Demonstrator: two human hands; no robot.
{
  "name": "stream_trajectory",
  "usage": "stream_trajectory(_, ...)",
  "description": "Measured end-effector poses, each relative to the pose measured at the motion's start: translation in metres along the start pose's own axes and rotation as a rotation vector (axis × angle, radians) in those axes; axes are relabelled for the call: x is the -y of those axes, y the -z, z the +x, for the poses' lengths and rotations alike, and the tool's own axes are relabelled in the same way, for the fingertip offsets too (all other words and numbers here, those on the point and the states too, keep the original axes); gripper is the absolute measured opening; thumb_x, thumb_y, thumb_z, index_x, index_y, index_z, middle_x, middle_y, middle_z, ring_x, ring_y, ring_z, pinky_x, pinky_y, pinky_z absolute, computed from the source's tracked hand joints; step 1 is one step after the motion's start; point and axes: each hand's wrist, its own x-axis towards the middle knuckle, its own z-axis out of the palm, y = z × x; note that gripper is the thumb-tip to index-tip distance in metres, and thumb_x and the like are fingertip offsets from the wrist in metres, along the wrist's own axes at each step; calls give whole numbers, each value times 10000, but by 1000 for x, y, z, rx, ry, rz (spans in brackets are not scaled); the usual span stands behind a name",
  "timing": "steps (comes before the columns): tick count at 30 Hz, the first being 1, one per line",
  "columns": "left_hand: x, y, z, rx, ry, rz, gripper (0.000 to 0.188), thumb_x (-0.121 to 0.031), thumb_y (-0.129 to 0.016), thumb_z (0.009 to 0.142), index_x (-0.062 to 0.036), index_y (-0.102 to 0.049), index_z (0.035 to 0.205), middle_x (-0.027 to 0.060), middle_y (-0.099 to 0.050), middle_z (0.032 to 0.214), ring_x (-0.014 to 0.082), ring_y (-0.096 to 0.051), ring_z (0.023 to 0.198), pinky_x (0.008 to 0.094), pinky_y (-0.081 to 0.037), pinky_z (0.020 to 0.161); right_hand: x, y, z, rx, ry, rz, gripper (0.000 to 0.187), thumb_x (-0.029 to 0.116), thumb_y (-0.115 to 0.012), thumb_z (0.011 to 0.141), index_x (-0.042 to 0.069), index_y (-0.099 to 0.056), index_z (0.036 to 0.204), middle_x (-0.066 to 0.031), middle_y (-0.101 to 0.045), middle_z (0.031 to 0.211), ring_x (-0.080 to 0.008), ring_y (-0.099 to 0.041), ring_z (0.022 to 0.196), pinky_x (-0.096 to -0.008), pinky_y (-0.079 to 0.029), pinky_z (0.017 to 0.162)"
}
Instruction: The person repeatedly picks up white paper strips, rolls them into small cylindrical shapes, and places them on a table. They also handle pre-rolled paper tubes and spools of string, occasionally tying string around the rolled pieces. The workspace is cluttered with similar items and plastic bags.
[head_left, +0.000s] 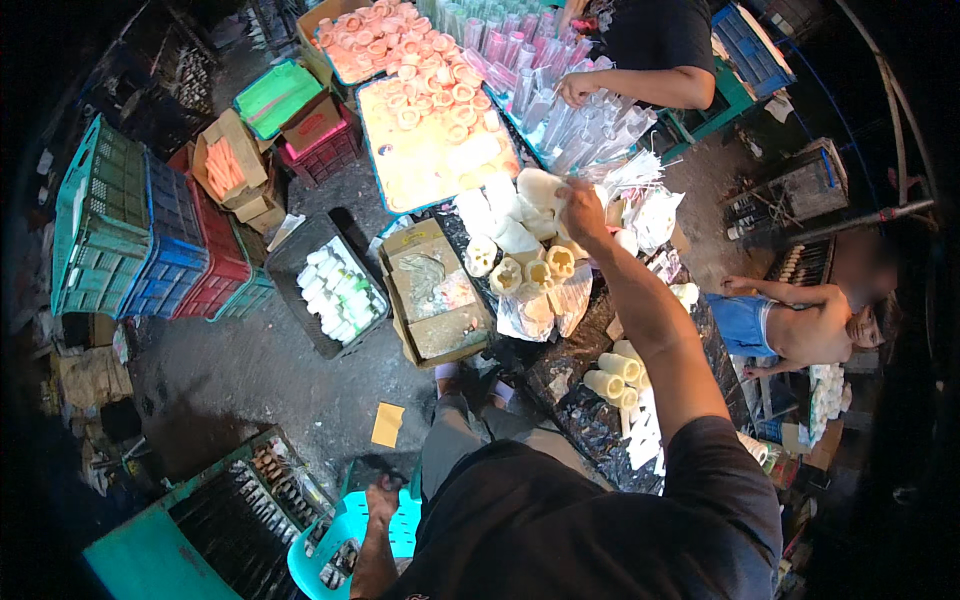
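My right arm stretches across the cluttered table, and my right hand (583, 215) is closed at the end of a cream, wax-like cylinder (540, 188). Just below it, several hollow cream candle shells with scalloped openings (537, 272) stand grouped together. More pale yellow cylinders (618, 376) lie nearer me, beside my forearm. Low on the left, my left hand (382, 498) hangs with curled fingers over the edge of a turquoise plastic chair (403, 525). Whether it holds anything is hidden.
Orange ring-shaped pieces (432, 95) cover a tray across from me. A co-worker's hand (578, 88) touches clear plastic tubes (590, 110). An open cardboard box (440, 335), a black crate of white pieces (335, 285) and stacked crates (120, 220) stand left. Another person (805, 320) is right.
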Motion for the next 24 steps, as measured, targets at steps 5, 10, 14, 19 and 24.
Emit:
stream_trajectory(5, -212, 103, 119, -226, -131, -87, 451, -222, -800, 851, 16, -677, 1213, 230, -700, 983, 409, -695, 899, 498, -541, 782, 64, 119, 42, 49, -97, 170, 418, -111, -598, 622, 31, -751, 985, -196, -699, 1018, -369, -683, 974, -393, -543, 839)
stream_trajectory(10, -440, 144, 251, -333, -585, -311, 424, -210, -799, 856, 27, -687, 1189, 206, -672, 1098, 366, -661, 1042, 419, -529, 899, 118, 242, -8, 77, -440, 401, 324, -84, -743, 715, 31, -765, 1017, -139, -712, 1162, -228, -680, 1083, -323, -531, 915)
stream_trajectory(14, -551, 98, 335, -179, -763, 95, 950, -432, -875, 733, -128, -449, 1526, 202, -423, 1556, 424, -317, 1489, 748, -330, 1089, 111, 323, -106, 24, -672, 470, 245, -46, -791, 741, -3, -741, 976, -149, -725, 1158, -229, -696, 1063, -328, -534, 926)
stream_trajectory(19, -580, 50, 456, 295, -746, 299, 1247, -424, -935, 597, -77, -298, 1611, 245, -479, 1541, 473, -385, 1458, 549, -331, 1195, 117, 408, -211, 57, -900, 332, 166, -29, -771, 830, 23, -763, 989, -32, -745, 1005, -129, -655, 884, -281, -523, 798)
stream_trajectory(24, -617, 53, 429, 168, -535, 778, 1099, -331, -876, 721, -393, -248, 1621, 221, -171, 1690, 494, -122, 1549, 733, -385, 1078, 170, 470, -362, -45, -1569, 248, 161, -6, -769, 848, -38, -746, 1004, -84, -752, 964, -139, -689, 823, -295, -575, 729)
